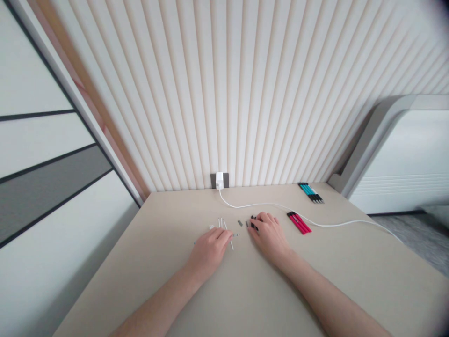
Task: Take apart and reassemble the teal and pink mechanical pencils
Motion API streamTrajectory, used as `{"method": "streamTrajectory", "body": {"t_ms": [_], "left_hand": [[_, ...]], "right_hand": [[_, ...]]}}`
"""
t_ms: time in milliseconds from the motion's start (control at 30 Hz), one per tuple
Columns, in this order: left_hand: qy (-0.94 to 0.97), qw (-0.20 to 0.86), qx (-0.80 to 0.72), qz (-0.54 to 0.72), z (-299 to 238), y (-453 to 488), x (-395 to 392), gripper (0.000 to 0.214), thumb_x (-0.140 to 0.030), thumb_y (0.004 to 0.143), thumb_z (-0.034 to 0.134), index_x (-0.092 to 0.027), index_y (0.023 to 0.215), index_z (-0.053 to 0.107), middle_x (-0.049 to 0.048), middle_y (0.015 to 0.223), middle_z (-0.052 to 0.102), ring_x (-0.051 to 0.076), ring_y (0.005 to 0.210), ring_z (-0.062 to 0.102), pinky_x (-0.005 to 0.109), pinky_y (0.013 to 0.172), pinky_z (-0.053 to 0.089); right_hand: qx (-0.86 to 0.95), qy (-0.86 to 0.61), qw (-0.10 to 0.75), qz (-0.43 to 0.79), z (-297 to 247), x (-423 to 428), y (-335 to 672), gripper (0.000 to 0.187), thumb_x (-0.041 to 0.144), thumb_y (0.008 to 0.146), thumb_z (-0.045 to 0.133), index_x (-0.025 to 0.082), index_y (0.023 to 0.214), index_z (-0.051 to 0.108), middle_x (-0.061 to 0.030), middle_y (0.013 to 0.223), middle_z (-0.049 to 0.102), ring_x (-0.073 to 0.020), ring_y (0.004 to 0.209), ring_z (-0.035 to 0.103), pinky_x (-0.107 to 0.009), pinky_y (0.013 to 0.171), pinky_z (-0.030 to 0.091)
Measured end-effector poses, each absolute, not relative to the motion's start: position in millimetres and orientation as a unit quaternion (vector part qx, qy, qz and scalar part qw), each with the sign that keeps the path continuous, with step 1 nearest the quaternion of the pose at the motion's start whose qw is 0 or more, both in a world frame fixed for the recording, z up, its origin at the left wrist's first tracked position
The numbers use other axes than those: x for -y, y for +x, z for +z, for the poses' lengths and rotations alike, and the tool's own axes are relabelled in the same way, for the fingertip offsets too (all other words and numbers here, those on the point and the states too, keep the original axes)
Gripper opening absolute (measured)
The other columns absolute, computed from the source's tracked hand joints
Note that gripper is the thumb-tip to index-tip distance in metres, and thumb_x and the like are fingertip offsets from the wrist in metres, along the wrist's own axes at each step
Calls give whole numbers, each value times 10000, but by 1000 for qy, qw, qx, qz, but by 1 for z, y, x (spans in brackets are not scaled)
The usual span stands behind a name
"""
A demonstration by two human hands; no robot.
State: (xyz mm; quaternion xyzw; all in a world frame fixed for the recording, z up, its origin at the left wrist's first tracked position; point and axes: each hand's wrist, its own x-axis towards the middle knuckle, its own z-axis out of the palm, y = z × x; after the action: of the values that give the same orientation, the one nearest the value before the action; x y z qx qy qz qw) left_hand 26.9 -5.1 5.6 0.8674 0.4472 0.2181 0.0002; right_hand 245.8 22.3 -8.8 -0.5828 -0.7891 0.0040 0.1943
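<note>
My left hand rests palm down on the beige table, its curled fingers over several thin white pen refills. My right hand lies palm down beside it, fingertips bent over small black pen parts. Small grey pieces lie between the two hands. What, if anything, either hand pinches is hidden under the fingers.
Red pens lie just right of my right hand, and teal pens lie near the table's back edge. A white cable runs from a wall charger across the table to the right. A ribbed wall stands behind.
</note>
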Motion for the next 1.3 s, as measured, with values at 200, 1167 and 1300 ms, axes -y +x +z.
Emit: {"method": "streamTrajectory", "body": {"t_ms": [200, 1167, 1300], "left_hand": [[870, 4, -446, 210, 5, 27, 5, 187, -203, 983, 432, -216, 966, 618, 29, 857, 664, 177, 813, 623, 289, 726, 492], [875, 16, -453, 167, 6, 29, 7, 161, -199, 983, 450, -206, 993, 611, 25, 899, 674, 187, 859, 638, 305, 763, 495], [869, 12, -464, 170, 7, 29, 7, 141, -188, 971, 473, -200, 990, 612, 30, 891, 672, 194, 848, 636, 307, 752, 494]], "right_hand": [[783, -594, 183, -16, -9, -24, 245, 160, 269, 929, 556, 230, 933, 711, -75, 952, 661, -241, 959, 571, -360, 819, 359], [768, -619, 155, -62, -2, -27, 249, 224, 168, 939, 478, 207, 1028, 680, -91, 944, 679, -249, 920, 604, -356, 802, 351], [738, -602, 302, 39, -3, -26, 249, 342, 193, 950, 440, 181, 1252, 601, -107, 999, 676, -245, 964, 602, -342, 841, 403]]}}
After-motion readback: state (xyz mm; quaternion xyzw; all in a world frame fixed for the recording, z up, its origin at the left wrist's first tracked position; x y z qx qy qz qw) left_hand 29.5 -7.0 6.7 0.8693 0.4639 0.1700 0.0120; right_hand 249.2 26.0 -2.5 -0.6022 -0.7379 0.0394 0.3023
